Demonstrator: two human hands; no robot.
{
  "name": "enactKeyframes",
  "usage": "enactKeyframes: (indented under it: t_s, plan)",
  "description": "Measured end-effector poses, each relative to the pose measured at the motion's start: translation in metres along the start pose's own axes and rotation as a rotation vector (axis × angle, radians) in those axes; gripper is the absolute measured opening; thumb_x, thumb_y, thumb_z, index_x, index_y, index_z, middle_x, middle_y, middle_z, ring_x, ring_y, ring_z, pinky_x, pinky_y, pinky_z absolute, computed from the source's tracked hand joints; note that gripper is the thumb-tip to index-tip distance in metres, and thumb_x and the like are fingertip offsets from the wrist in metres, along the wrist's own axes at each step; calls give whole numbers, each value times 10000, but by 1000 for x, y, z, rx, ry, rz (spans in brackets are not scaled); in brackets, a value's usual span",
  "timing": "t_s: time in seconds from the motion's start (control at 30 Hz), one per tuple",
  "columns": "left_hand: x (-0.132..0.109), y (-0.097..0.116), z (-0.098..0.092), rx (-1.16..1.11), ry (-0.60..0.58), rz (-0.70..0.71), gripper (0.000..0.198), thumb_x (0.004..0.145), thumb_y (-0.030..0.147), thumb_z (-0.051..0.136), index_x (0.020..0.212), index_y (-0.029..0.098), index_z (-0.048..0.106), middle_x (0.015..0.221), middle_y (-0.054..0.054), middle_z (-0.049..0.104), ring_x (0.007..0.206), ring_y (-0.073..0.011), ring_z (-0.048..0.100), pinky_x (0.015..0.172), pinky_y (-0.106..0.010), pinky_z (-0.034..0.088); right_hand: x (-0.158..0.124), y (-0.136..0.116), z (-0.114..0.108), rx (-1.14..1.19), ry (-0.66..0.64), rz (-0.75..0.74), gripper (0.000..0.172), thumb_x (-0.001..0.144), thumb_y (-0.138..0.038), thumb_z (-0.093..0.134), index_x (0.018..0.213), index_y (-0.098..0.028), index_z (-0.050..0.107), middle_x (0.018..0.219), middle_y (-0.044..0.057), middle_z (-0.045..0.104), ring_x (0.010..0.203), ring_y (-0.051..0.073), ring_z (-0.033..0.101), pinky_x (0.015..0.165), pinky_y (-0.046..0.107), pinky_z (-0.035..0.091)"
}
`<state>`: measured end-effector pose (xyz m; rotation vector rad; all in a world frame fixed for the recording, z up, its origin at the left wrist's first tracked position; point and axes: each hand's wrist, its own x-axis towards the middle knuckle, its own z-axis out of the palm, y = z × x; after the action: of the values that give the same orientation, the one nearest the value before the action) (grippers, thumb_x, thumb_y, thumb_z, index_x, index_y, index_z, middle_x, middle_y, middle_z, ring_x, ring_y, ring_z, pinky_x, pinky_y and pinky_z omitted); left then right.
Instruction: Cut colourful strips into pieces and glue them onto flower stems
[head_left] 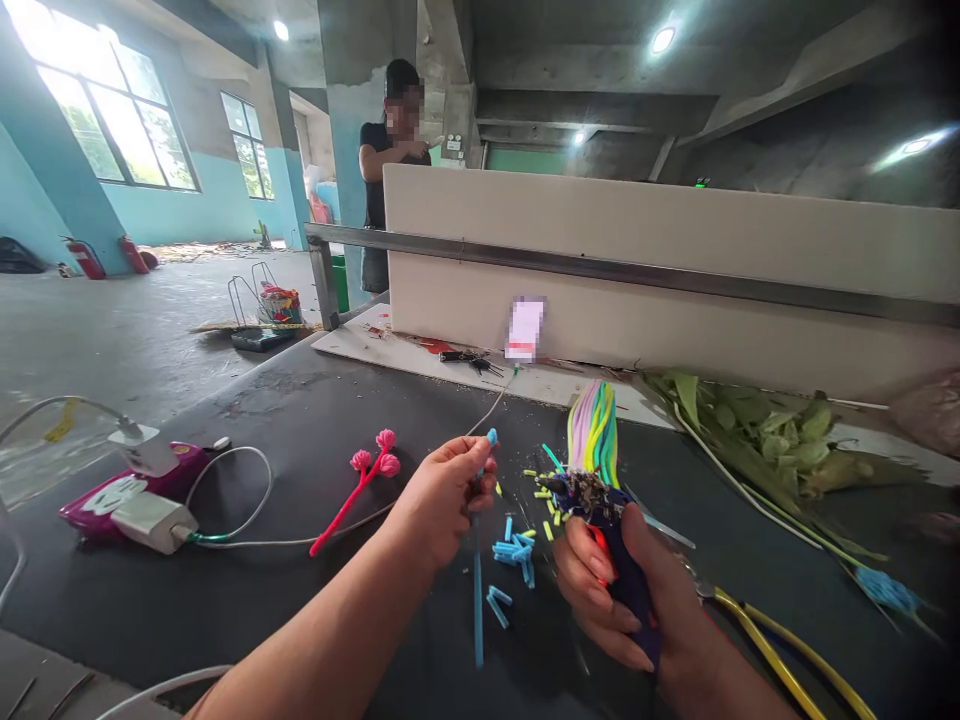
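Observation:
My left hand (442, 500) is closed round a thin blue pipe-cleaner stem (478, 590) that stands upright, with its fuzzy tip above my fingers. My right hand (630, 590) grips a bundle of coloured pipe cleaners (594, 430) wrapped in dark blue at the base, the pastel ends fanned upward. Short blue and yellow cut pieces (517, 550) lie on the dark table (315, 420) between my hands. A pink stem with three curled buds (360, 480) lies to the left.
A pink case with white chargers and cables (142, 490) sits at the left. Green leaves and stems (757, 430) lie at the right, yellow-handled pliers (765, 640) by my right wrist. A white partition (675, 270) crosses the back; a person (386, 160) stands behind it.

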<state>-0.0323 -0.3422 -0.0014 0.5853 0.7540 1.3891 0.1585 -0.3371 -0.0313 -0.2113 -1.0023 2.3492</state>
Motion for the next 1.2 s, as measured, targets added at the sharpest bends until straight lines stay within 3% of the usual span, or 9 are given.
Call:
enactKeyframes:
  t_s: [0.33,0.67,1.0,1.07,1.2]
  plan:
    - [-18,5,9,-20,-179,-74,286,658,341,728,719,143,529,616,36,450,463,-18,333,409,-159,159,2,2,0,-55,67,-75,514,844,-608,376,634,-155,496,540,-39,416,337,14,217,280,118,290]
    - [-17,4,9,31,-143,-68,270,657,296,730,682,147,507,499,69,382,413,-16,290,414,-181,164,0,4,-3,-63,107,-78,524,840,-603,386,649,-142,549,563,-26,426,356,24,236,288,138,285]
    - [-16,1,4,85,-195,-34,230,726,287,677,700,155,490,507,64,374,434,-23,269,418,-184,155,0,2,-5,-128,121,-93,510,843,-598,389,658,-148,545,574,-24,438,366,26,244,299,142,292]
    - [-14,1,3,100,-168,-31,215,733,278,665,704,154,491,509,63,371,436,-26,270,413,-181,157,0,2,-5,-190,174,-101,484,828,-592,431,671,-150,552,606,-17,460,384,30,257,310,150,299]
    - [-8,1,0,153,-39,-3,189,739,264,645,716,148,498,533,62,367,449,-29,272,401,-168,156,0,4,-6,-421,413,-130,372,831,-508,506,773,-149,589,633,-12,496,432,54,344,384,185,349]
